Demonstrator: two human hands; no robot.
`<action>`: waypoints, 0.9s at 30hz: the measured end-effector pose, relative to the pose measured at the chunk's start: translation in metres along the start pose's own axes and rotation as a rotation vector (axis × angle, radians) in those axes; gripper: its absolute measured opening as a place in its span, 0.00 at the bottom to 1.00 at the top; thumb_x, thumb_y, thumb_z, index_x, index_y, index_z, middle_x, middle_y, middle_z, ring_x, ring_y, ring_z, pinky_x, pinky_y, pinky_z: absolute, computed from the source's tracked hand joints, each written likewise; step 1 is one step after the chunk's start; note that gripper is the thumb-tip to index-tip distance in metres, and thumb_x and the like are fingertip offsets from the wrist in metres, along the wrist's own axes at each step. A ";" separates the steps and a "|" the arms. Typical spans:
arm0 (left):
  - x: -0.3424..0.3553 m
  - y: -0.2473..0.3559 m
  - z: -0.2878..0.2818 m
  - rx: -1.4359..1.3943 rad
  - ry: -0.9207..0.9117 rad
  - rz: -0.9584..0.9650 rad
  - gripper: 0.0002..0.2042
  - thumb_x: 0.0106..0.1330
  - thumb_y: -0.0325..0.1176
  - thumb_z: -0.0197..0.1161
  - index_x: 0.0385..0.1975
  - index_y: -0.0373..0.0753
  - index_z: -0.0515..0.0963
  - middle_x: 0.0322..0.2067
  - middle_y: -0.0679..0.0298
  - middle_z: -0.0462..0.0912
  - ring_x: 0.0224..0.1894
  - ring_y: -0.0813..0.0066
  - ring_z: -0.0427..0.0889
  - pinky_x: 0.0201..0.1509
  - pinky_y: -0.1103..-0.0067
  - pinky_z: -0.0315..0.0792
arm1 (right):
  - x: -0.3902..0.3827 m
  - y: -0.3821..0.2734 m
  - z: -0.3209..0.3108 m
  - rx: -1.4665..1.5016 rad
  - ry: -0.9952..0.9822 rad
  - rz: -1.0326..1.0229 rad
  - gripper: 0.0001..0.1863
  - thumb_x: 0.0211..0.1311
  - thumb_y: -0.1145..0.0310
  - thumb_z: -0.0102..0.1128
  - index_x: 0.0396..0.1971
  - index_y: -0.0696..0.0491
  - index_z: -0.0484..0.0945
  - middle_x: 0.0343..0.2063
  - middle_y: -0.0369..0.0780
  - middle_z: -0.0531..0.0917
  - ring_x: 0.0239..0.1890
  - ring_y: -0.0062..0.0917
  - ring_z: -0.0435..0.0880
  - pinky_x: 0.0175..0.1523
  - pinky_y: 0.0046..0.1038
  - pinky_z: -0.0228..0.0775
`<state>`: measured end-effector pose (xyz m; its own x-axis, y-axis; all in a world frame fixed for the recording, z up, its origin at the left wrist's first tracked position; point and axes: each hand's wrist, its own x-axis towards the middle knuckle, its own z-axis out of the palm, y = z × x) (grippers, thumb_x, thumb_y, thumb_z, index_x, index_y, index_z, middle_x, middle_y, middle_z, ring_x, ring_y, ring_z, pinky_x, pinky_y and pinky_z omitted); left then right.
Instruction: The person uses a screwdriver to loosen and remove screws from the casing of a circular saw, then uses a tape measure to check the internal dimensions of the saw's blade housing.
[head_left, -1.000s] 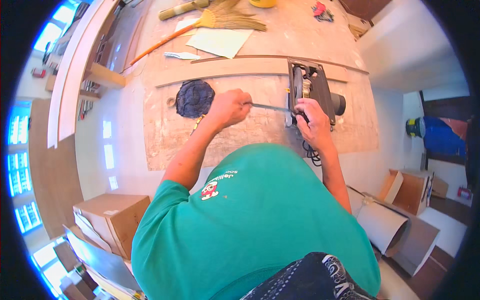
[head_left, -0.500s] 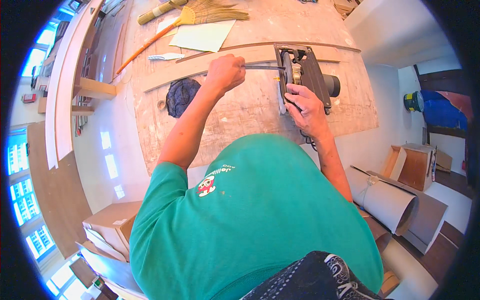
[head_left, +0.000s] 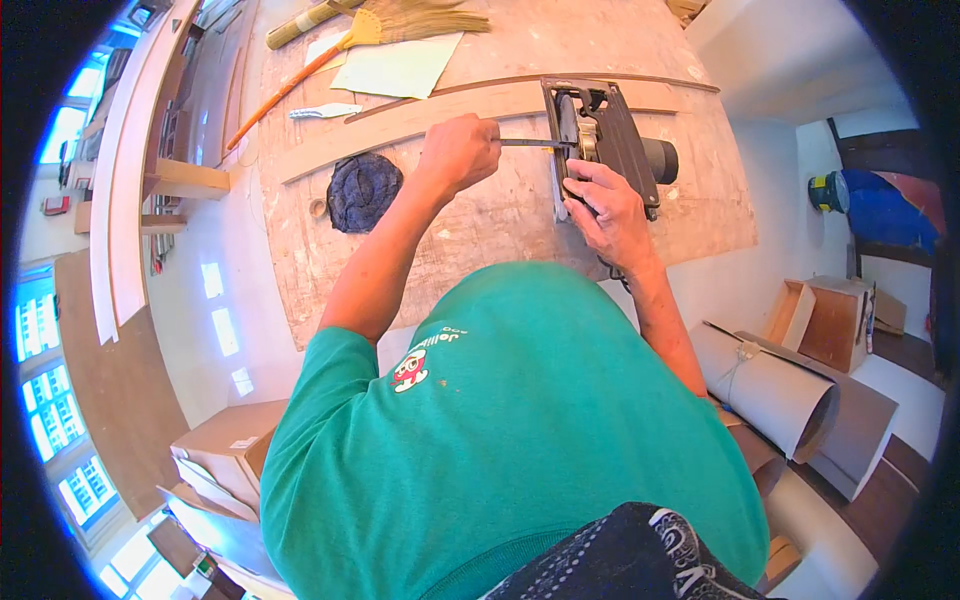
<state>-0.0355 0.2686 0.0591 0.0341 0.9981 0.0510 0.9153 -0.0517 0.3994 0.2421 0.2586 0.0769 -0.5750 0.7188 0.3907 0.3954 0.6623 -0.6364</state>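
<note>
A dark circular saw (head_left: 632, 145) rests on the worktable with its base plate and blade area turned toward me. My right hand (head_left: 610, 210) grips the near edge of the saw, thumb and fingers closed on it. In my left hand (head_left: 464, 155), closed in a fist, is a thin, flat, dark metal bar (head_left: 528, 143). The bar points right, and its far end reaches the saw beside the blade; whether it is a file or a wrench I cannot make out. A dark, crumpled cloth (head_left: 365, 195) lies on the table left of my left forearm.
Beyond my hands a long wooden strip (head_left: 345, 150) crosses the worktable (head_left: 480, 235). Farther back lie a broom (head_left: 395, 28), pale paper sheets (head_left: 405, 68) and a flat whitish piece (head_left: 325, 111). A small ring (head_left: 318, 208) sits beside the cloth. Rolled sheet material (head_left: 775, 395) is at my right.
My left hand and the bar have shifted slightly right and toward me. The right hand keeps its grip on the saw, and the whole view has moved a little.
</note>
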 end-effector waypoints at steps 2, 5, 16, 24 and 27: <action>-0.003 0.002 0.001 0.003 0.001 0.001 0.12 0.65 0.39 0.60 0.34 0.41 0.88 0.36 0.48 0.86 0.40 0.43 0.85 0.47 0.56 0.79 | 0.001 0.000 -0.001 -0.017 0.002 -0.014 0.12 0.57 0.75 0.72 0.42 0.60 0.87 0.52 0.48 0.86 0.54 0.45 0.86 0.59 0.39 0.79; -0.007 0.003 0.002 0.005 0.027 0.009 0.11 0.65 0.38 0.59 0.33 0.41 0.87 0.34 0.48 0.86 0.39 0.43 0.85 0.46 0.56 0.79 | 0.000 0.001 0.001 -0.023 0.005 -0.029 0.13 0.57 0.75 0.72 0.42 0.60 0.87 0.52 0.48 0.87 0.54 0.45 0.86 0.60 0.39 0.78; -0.007 0.021 -0.016 0.030 -0.126 -0.084 0.13 0.62 0.39 0.57 0.33 0.42 0.88 0.32 0.44 0.87 0.38 0.41 0.86 0.46 0.55 0.80 | -0.016 -0.003 0.007 -0.184 0.007 -0.050 0.21 0.55 0.79 0.67 0.52 0.56 0.85 0.59 0.42 0.85 0.65 0.34 0.81 0.70 0.45 0.66; -0.003 0.014 -0.014 -0.025 -0.143 -0.070 0.13 0.61 0.38 0.57 0.32 0.42 0.88 0.34 0.46 0.88 0.41 0.42 0.87 0.49 0.56 0.80 | -0.016 0.000 0.007 -0.158 0.013 -0.071 0.22 0.55 0.79 0.67 0.52 0.57 0.85 0.59 0.42 0.85 0.65 0.34 0.82 0.70 0.44 0.66; -0.002 0.012 -0.015 -0.050 -0.164 -0.066 0.13 0.60 0.38 0.56 0.31 0.42 0.88 0.36 0.47 0.88 0.42 0.43 0.87 0.50 0.56 0.80 | -0.016 0.001 0.007 -0.155 0.013 -0.078 0.22 0.55 0.79 0.68 0.53 0.57 0.85 0.59 0.42 0.85 0.65 0.34 0.82 0.70 0.44 0.67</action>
<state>-0.0310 0.2657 0.0776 0.0432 0.9912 -0.1255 0.8966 0.0170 0.4425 0.2467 0.2462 0.0648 -0.5993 0.6661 0.4440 0.4564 0.7400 -0.4941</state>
